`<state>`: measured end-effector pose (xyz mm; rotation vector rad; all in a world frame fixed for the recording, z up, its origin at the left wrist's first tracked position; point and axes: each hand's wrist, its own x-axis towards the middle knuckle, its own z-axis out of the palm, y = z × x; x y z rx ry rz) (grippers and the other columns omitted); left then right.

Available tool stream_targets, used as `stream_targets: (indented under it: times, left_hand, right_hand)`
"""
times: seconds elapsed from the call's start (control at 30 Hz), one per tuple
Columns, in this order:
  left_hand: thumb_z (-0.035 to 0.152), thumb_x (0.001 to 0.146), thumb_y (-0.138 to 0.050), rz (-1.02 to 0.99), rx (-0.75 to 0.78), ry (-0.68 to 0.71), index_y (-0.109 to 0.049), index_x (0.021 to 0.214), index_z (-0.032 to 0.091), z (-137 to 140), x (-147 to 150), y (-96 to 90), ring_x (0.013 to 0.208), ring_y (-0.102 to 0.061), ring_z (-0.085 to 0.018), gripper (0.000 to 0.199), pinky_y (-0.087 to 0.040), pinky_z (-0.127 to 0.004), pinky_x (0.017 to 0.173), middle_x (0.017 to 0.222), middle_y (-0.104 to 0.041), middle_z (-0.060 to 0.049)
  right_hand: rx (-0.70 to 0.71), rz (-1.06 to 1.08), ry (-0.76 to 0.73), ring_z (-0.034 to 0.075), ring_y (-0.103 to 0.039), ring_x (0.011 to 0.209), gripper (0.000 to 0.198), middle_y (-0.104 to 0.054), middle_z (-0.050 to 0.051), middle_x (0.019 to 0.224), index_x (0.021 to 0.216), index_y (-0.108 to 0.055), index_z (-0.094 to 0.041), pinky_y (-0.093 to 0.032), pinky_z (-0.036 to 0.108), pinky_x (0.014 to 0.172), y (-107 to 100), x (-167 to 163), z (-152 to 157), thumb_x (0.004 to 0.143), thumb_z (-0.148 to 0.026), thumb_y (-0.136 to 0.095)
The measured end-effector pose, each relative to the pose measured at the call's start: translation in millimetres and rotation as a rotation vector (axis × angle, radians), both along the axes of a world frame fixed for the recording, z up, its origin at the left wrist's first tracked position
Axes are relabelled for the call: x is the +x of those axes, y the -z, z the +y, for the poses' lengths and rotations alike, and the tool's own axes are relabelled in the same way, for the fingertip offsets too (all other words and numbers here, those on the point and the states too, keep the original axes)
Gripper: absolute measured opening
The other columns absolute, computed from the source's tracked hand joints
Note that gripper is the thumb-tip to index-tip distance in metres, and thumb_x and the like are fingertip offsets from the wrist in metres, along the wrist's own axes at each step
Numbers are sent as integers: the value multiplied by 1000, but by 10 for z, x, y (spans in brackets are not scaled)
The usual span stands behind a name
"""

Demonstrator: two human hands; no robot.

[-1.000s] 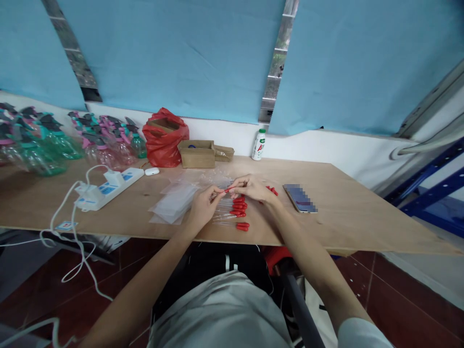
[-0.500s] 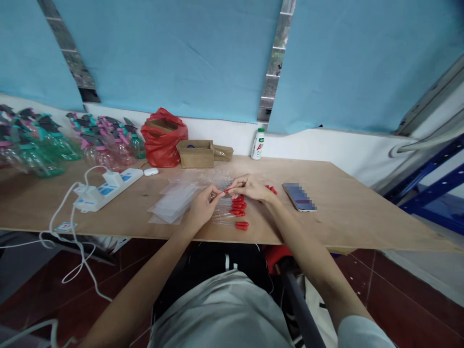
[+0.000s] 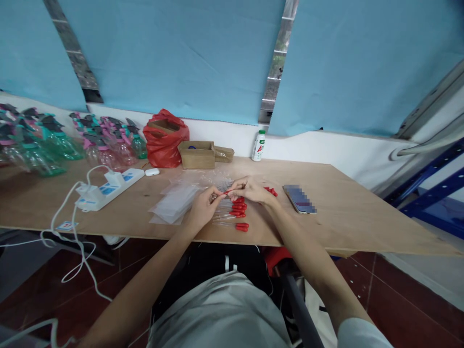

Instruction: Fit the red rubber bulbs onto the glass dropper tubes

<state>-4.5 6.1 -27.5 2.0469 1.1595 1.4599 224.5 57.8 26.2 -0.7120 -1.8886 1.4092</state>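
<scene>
In the head view, my left hand (image 3: 203, 205) and my right hand (image 3: 250, 189) meet above the middle of the table. Both pinch a dropper between the fingertips; its red rubber bulb (image 3: 226, 192) shows in the gap, while the fingers cover most of the rest. Under and in front of my hands lie several droppers (image 3: 238, 214) with red bulbs to the right and clear thin tubes to the left. More red bulbs (image 3: 270, 191) peek out beyond my right wrist. Flat clear plastic bags (image 3: 170, 205) are spread left of my left hand.
A white power strip (image 3: 108, 191) with plugs and cables lies at the left, spray bottles (image 3: 60, 145) behind it. Along the back stand a red plastic bag (image 3: 165, 140), a cardboard box (image 3: 197, 155) and a white bottle (image 3: 258, 146). A phone (image 3: 299, 199) lies right.
My hands stay nearly in place, still pinching the dropper, with the fingertips slightly closer together. The whole view has shifted very slightly.
</scene>
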Motion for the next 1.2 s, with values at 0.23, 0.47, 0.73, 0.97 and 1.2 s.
stream_targets:
  times: [0.23, 0.47, 0.73, 0.97, 1.2]
  left_hand:
    - [40, 101, -70, 8, 6, -4, -69, 93, 22, 5, -5, 4, 62, -54, -14, 20, -39, -28, 61, 73, -67, 1]
    - [41, 102, -68, -13, -11, -13, -69, 95, 22, -16, 24, -54, 62, -56, -14, 20, -40, -28, 61, 71, -65, 2]
    - [39, 103, -68, 0, 39, -109, -71, 91, 22, -20, 20, -93, 59, -55, -13, 21, -40, -27, 61, 68, -65, 4]
    - [38, 102, -69, 23, 30, -115, -72, 93, 21, -55, 38, -114, 58, -54, -13, 19, -38, -28, 60, 66, -64, 4]
    - [34, 100, -70, 23, 52, -132, -73, 99, 22, -69, 42, -123, 62, -56, -13, 13, -41, -28, 63, 73, -68, 3]
  right_hand:
    - [-29, 3, 15, 17, -78, 69, 43, -83, 8, 78, 91, -84, -13, -66, 28, 69, 2, -5, 1, 68, -46, -100]
    - [-9, 9, 7, 18, -80, 73, 41, -84, 7, 81, 96, -83, -15, -67, 30, 76, -21, 3, 43, 73, -45, -98]
    - [77, 12, 30, 19, -82, 82, 41, -85, 6, 89, 109, -79, -16, -65, 29, 77, 1, 17, 81, 77, -37, -94]
    - [80, 1, 23, 19, -81, 82, 28, -85, 7, 90, 99, -80, -17, -65, 29, 78, -35, 31, 50, 80, -36, -91]
    - [61, 17, 26, 19, -82, 87, 39, -85, 7, 94, 107, -81, -16, -64, 28, 79, -30, 33, 65, 76, -35, -94]
